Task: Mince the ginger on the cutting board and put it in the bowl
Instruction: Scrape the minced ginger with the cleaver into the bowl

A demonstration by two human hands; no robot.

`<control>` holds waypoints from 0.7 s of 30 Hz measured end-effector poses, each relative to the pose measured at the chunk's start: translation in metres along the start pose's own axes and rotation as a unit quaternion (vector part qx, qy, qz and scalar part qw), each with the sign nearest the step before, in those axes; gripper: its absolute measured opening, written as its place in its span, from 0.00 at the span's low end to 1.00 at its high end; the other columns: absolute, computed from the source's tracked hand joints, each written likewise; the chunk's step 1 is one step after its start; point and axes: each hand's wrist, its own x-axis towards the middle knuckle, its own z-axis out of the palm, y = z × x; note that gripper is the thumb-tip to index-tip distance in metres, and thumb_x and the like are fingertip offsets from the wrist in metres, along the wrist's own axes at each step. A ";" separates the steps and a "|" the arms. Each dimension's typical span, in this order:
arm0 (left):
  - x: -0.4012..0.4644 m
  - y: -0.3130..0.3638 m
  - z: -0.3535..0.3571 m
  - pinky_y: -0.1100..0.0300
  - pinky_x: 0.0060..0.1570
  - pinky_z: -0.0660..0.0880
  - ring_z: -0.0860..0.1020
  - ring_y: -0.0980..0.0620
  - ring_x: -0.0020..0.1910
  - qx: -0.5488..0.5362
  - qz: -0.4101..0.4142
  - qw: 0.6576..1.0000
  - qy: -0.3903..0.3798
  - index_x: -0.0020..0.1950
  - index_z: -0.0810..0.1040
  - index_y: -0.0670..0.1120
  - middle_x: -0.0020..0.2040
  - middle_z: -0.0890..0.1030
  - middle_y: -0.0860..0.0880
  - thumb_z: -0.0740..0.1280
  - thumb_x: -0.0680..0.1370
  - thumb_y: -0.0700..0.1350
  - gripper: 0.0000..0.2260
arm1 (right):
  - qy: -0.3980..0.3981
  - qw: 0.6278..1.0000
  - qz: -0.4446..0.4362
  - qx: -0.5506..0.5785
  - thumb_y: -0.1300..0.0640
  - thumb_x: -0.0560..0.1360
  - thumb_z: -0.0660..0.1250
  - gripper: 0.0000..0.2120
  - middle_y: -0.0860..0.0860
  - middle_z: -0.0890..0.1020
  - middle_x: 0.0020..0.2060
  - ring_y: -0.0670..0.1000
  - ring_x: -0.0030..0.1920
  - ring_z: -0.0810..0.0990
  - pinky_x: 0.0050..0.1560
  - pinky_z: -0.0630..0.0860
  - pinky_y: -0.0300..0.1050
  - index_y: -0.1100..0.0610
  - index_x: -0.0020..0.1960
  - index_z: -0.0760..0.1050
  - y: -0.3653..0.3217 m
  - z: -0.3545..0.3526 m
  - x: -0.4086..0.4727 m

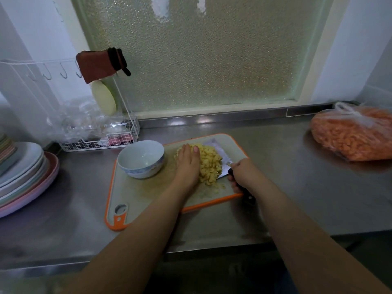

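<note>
Ginger (pixel 209 164) heaped between flat left hand (pixel 187 164) and knife (pixel 220 158), apparently on its blade, gripped by right hand (pixel 240 174); bowl (pixel 141 159) left of ginger.

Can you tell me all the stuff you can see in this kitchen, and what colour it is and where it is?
cutting board: one, pale with orange rim, on the steel counter
minced ginger: one yellow pile, on the board against the knife blade
knife: one, silver blade, dark handle, on the board's right side
bowl: one, white, empty, on the board's left end
plates: one stack, pastel colours, far left
wire rack: one, white, behind the bowl
bag: one, clear, full of orange pieces, far right
cloth: one, dark red, hanging by the window
left hand: flat against the ginger
right hand: grips the knife handle
</note>
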 end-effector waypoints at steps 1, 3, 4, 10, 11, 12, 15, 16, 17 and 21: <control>-0.001 -0.001 -0.001 0.56 0.74 0.43 0.47 0.52 0.78 -0.011 0.014 1.000 0.010 0.79 0.52 0.46 0.79 0.51 0.50 0.46 0.84 0.56 0.25 | 0.003 1.000 0.012 0.029 0.57 0.83 0.54 0.17 0.57 0.73 0.30 0.51 0.25 0.67 0.27 0.64 0.40 0.60 0.36 0.68 0.000 0.000 -0.001; -0.003 -0.002 -0.004 0.55 0.76 0.48 0.53 0.54 0.77 -0.029 0.058 0.997 0.039 0.77 0.58 0.46 0.78 0.56 0.50 0.48 0.84 0.53 0.23 | 0.003 0.998 0.019 0.054 0.56 0.83 0.53 0.18 0.58 0.73 0.30 0.51 0.25 0.66 0.27 0.63 0.40 0.61 0.36 0.67 0.000 -0.004 -0.003; -0.004 -0.002 -0.004 0.55 0.75 0.53 0.57 0.55 0.75 -0.037 0.081 0.994 0.061 0.76 0.62 0.46 0.77 0.60 0.49 0.50 0.84 0.51 0.21 | 0.004 0.998 0.016 0.063 0.56 0.83 0.52 0.18 0.58 0.73 0.30 0.51 0.25 0.66 0.27 0.63 0.40 0.61 0.36 0.67 -0.001 -0.006 -0.005; -0.010 0.007 -0.017 0.57 0.63 0.69 0.71 0.57 0.61 -0.017 0.214 0.967 0.140 0.65 0.72 0.48 0.61 0.75 0.51 0.57 0.82 0.49 0.13 | 0.020 0.999 0.005 0.048 0.55 0.83 0.53 0.20 0.57 0.73 0.29 0.51 0.24 0.68 0.24 0.67 0.39 0.63 0.37 0.71 -0.011 -0.023 -0.019; -0.010 0.009 -0.021 0.56 0.64 0.68 0.70 0.55 0.62 0.014 0.253 0.959 0.129 0.66 0.71 0.48 0.63 0.74 0.50 0.58 0.81 0.53 0.16 | 0.018 0.999 -0.006 0.034 0.55 0.83 0.54 0.19 0.56 0.73 0.29 0.51 0.24 0.68 0.23 0.67 0.37 0.63 0.38 0.72 -0.014 -0.023 -0.023; -0.009 0.011 -0.025 0.55 0.66 0.65 0.69 0.53 0.65 0.062 0.291 0.948 0.110 0.67 0.70 0.48 0.65 0.72 0.49 0.58 0.80 0.56 0.19 | 0.016 0.999 -0.018 0.024 0.56 0.83 0.54 0.18 0.56 0.73 0.29 0.50 0.23 0.68 0.21 0.67 0.36 0.63 0.40 0.72 -0.019 -0.022 -0.026; -0.005 0.021 -0.035 0.51 0.69 0.59 0.62 0.47 0.71 0.218 0.357 0.906 0.062 0.68 0.69 0.50 0.70 0.67 0.48 0.57 0.77 0.62 0.25 | -0.004 0.999 -0.051 0.012 0.56 0.83 0.54 0.15 0.56 0.75 0.31 0.50 0.24 0.69 0.20 0.67 0.36 0.64 0.43 0.72 -0.035 -0.012 -0.034; -0.002 0.024 -0.039 0.49 0.69 0.59 0.62 0.45 0.71 0.253 0.366 0.894 0.052 0.68 0.70 0.50 0.70 0.67 0.47 0.57 0.76 0.62 0.25 | -0.016 0.998 -0.056 0.008 0.56 0.83 0.54 0.16 0.56 0.76 0.33 0.50 0.25 0.69 0.21 0.67 0.37 0.63 0.41 0.72 -0.041 -0.007 -0.036; 0.000 0.025 -0.044 0.47 0.70 0.60 0.62 0.44 0.71 0.280 0.370 0.885 0.043 0.67 0.70 0.50 0.69 0.68 0.47 0.57 0.75 0.63 0.25 | -0.030 0.998 -0.057 0.005 0.56 0.83 0.54 0.17 0.56 0.76 0.33 0.50 0.25 0.69 0.22 0.67 0.38 0.62 0.40 0.72 -0.047 -0.002 -0.038; 0.012 0.017 -0.069 0.47 0.70 0.59 0.63 0.45 0.70 0.325 0.358 0.876 0.008 0.67 0.71 0.52 0.68 0.70 0.48 0.55 0.75 0.62 0.25 | -0.084 0.994 -0.065 -0.017 0.58 0.83 0.54 0.18 0.55 0.76 0.33 0.50 0.25 0.68 0.23 0.67 0.38 0.60 0.37 0.73 -0.068 0.019 -0.046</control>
